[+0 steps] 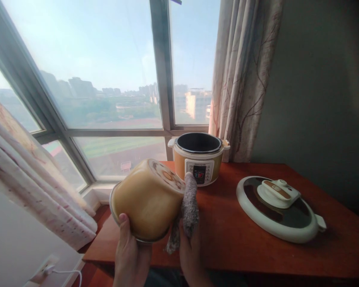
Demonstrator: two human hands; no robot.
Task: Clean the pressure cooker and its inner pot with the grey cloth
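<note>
My left hand [130,251] grips the rim of a gold-coloured inner pot [148,199], thumb on its outer wall. The pot is tipped on its side above the table, its round base turned up and to the right. A grey, fuzzy cloth [190,207] is bunched in my right hand [190,247], close against the pot's right side; whether it presses on the pot is hard to see. Behind them stands the pressure cooker [179,159], its lid off and its dark opening facing up. The pot's inside is hidden from me.
On the right of the red-brown table [224,247] lies the cooker's lid [275,209], handle up. Windows [107,79] and curtains [242,71] border the table's far side. A plug with a white cable [67,272] sits in a wall socket at lower left.
</note>
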